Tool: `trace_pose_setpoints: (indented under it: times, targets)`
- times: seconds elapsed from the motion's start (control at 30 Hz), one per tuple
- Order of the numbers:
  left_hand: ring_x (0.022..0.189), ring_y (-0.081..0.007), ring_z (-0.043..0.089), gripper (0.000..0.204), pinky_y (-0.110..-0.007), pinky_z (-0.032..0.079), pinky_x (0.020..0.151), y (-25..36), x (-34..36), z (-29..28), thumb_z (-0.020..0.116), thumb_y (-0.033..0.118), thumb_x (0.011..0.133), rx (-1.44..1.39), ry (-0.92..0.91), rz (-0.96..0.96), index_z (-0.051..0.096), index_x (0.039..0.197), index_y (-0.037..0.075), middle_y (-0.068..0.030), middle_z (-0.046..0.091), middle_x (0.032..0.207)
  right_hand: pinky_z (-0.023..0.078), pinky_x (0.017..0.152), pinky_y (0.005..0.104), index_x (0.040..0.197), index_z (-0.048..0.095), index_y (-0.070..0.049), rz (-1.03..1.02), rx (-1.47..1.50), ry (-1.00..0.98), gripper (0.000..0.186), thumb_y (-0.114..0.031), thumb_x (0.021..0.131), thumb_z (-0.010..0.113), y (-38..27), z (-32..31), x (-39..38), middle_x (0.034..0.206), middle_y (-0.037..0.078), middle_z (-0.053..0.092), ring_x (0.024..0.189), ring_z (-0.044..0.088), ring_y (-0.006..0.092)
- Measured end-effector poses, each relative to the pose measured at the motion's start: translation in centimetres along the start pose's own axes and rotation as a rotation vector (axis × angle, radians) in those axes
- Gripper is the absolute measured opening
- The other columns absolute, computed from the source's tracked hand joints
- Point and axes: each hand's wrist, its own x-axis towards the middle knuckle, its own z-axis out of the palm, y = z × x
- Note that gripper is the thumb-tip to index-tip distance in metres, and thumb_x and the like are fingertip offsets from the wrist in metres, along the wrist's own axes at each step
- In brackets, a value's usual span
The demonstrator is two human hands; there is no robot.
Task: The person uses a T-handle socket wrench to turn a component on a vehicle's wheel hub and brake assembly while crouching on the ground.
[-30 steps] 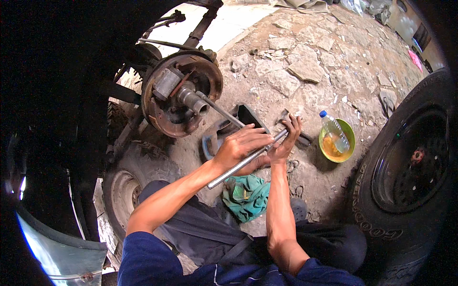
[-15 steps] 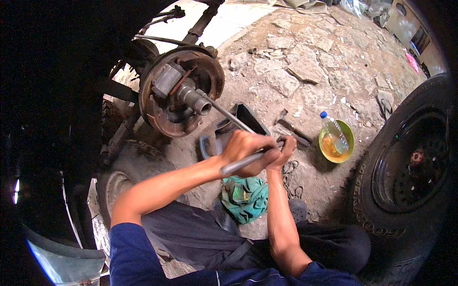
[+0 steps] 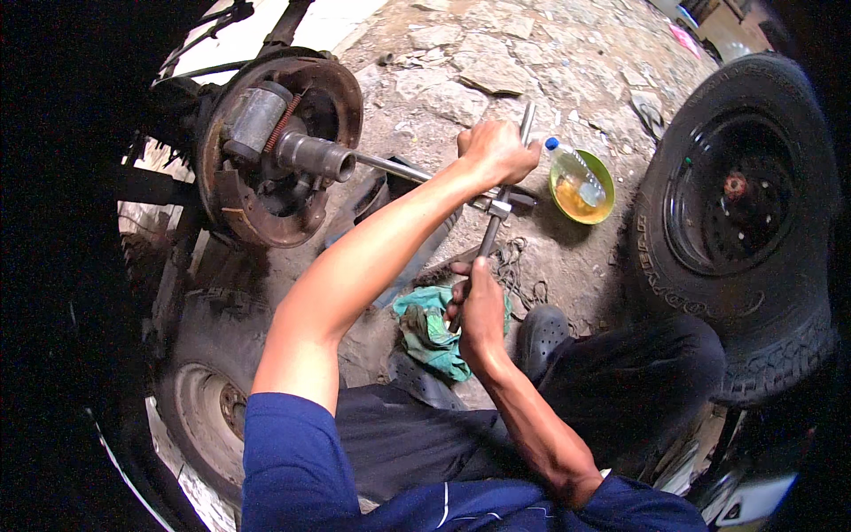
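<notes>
A T-shaped steel wrench (image 3: 394, 167) reaches from beside the hollow spindle (image 3: 330, 160) on the rusty brake assembly (image 3: 232, 192) to a crossbar joint in front of me. My left hand (image 3: 501, 152) is closed in a fist round the crossbar's far part, and the bar's tip sticks out beyond it. Lower down, my right hand (image 3: 479, 306) wraps round the near part of the same bar. The spindle end hides how the shaft meets the assembly. Beneath my right hand lies a crumpled green cloth (image 3: 434, 341).
A green bowl (image 3: 605, 206) of amber liquid holds a clear blue-capped bottle (image 3: 576, 173). To the right stands a large wheel (image 3: 656, 222); another wheel (image 3: 191, 399) lies low at left. A dark tray (image 3: 381, 199) sits under the shaft. Broken stone slabs (image 3: 479, 71) cover the ground beyond.
My hands were close together on the bar; now they are apart, the left farther forward, the right nearer me. The crossbar has turned more upright in view, and the whole view has shifted.
</notes>
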Motion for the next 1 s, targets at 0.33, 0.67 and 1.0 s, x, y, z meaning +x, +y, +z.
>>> trace_pose_setpoints:
  times: [0.33,0.67,1.0]
  targets:
    - [0.093,-0.0312,0.064,0.024,-0.043,0.053,0.076,-4.3,-1.5,0.4,0.058,0.019,0.085,0.105,0.182,0.613,0.061,0.106,0.009,-0.0112,0.066,0.095,0.058,0.070,0.0347,0.119,0.042,0.001,0.320,0.292,-0.323,0.028,-0.019,0.099,0.046,-8.0,0.3,-4.5,0.092,0.010,0.058,0.081,0.067,0.0252]
    - [0.118,-0.0281,0.055,0.056,-0.046,0.038,0.105,-9.6,-12.4,0.2,0.068,0.030,0.072,0.014,0.296,1.071,0.058,0.125,0.016,-0.0098,0.056,0.129,0.054,0.067,0.0315,0.115,0.055,0.002,0.178,-0.396,-0.478,0.046,-0.040,0.100,0.043,-7.3,-2.7,-0.2,0.085,0.012,0.067,0.072,0.067,0.0202]
    - [0.086,-0.0283,0.064,0.028,-0.043,0.054,0.084,-6.9,-15.8,1.9,0.072,0.032,0.073,-0.322,0.423,1.208,0.060,0.079,0.007,-0.0083,0.060,0.084,0.045,0.063,0.0426,0.079,0.064,0.005,-0.168,-0.700,-0.295,0.096,-0.074,0.090,0.011,-5.3,-5.1,2.9,0.071,0.021,0.064,0.069,0.060,0.0289]
